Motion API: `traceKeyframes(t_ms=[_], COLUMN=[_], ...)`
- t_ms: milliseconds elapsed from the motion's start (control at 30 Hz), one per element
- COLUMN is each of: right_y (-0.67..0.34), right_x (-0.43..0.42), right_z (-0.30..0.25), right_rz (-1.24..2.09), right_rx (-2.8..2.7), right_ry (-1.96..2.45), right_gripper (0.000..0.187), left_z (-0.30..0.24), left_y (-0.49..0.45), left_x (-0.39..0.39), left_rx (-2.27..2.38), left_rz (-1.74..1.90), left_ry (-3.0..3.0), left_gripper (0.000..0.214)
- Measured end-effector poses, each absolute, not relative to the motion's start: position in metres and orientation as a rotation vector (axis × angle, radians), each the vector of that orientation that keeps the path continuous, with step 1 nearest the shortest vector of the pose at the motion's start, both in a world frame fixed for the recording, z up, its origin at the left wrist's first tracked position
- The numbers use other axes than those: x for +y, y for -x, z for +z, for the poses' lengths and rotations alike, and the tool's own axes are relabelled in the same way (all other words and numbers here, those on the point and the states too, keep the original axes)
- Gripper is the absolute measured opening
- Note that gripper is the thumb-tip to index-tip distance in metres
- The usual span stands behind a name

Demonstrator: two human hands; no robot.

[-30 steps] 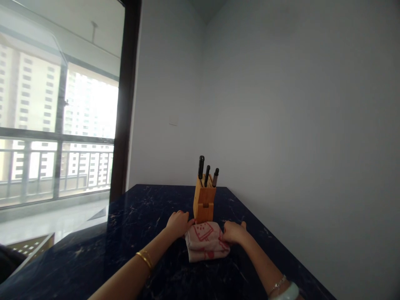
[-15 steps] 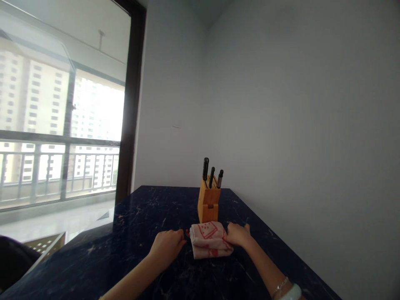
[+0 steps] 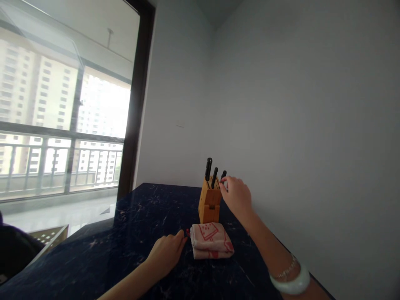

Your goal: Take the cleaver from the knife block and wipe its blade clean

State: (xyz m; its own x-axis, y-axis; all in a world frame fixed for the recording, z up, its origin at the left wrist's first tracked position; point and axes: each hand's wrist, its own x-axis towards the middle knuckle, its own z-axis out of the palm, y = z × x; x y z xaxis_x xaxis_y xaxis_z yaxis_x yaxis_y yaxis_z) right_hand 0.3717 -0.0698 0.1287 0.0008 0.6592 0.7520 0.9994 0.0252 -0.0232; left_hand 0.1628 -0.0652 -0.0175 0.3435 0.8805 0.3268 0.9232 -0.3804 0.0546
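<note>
A wooden knife block (image 3: 209,212) stands on the dark table, holding black-handled knives. My right hand (image 3: 237,198) is at the block's top right, its fingers closed around the rightmost knife (image 3: 224,173), whose black handle end shows above them. The blade is hidden in the block. In front of the block lies a folded pink-and-white towel (image 3: 212,243) with red print. My left hand (image 3: 168,250) rests on the table left of the towel, fingers curled together. A tiny red item (image 3: 188,231) shows at its fingertips; whether it is held is unclear.
The dark blue marbled table (image 3: 156,208) runs back to the grey wall (image 3: 296,125), which also borders its right side. A glass door (image 3: 62,104) and balcony railing are on the left. A dark object (image 3: 15,250) sits at the lower left edge.
My right hand has left the towel's right side and risen to the rightmost knife in the block, closing on its handle. My left hand stays nearly in place. The view has shifted slightly.
</note>
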Motion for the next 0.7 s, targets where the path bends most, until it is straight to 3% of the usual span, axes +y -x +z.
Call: traceKeyframes(t_ms=[100, 267, 533, 700], right_y=[-0.353, -0.333, -0.334, -0.338], right_x=[-0.05, -0.003, 0.042, 0.046], right_z=[0.164, 0.197, 0.208, 0.208], right_rz=[-0.847, -0.691, -0.335, -0.292], right_rx=[-1.671, -1.7, -1.726, -1.727], right_ry=[1.588, 1.71, 1.923, 1.931], right_gripper=[0.03, 0.034, 0.037, 0.023], left_z=[-0.021, -0.021, -0.02, -0.018], left_y=[-0.168, -0.168, -0.167, -0.17], left_x=[-0.068, -0.073, -0.075, -0.076], left_rx=[-1.637, -1.641, -1.674, -1.597], left_rz=[-0.435, -0.391, -0.44, -0.585], left_ry=[2.475, 2.488, 2.535, 2.607], left_gripper=[0.042, 0.051, 0.034, 0.028])
